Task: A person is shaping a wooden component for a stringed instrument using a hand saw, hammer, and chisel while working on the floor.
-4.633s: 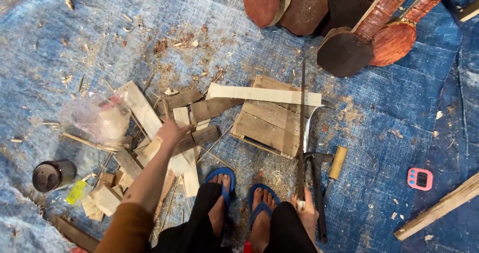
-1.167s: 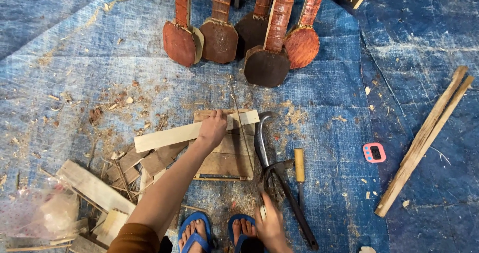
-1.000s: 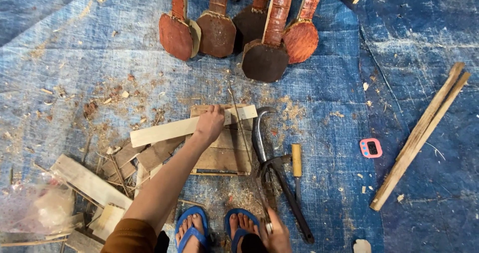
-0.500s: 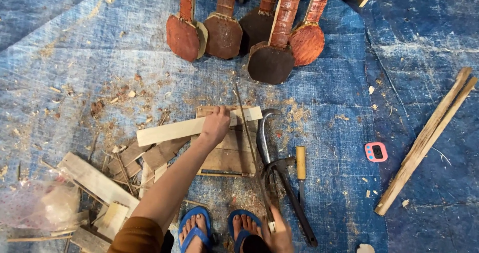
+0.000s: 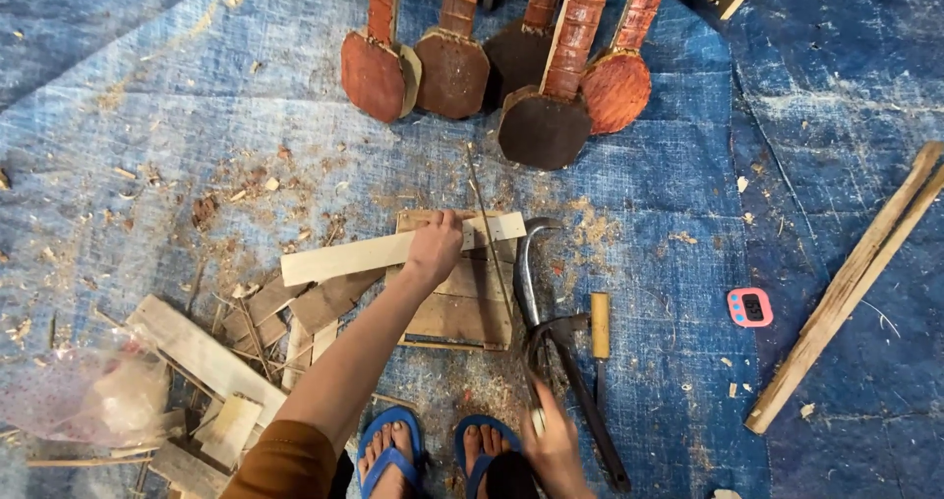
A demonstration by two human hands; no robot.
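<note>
Pale wood strip (image 5: 393,253) lies across the block (image 5: 462,307), left hand (image 5: 435,248) closed on it. Right hand (image 5: 556,450) grips the hooked blade (image 5: 526,283). I'd pin it flat, fingers clear.

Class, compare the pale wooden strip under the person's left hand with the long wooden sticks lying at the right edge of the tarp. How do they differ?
The pale strip lies nearly level across the wooden block, pinned by the left hand; the long sticks lie steeply slanted on the blue tarp, untouched. The strip is lighter, flatter and shorter; the sticks are browner, narrower and longer. Both are straight cut wood.
</note>
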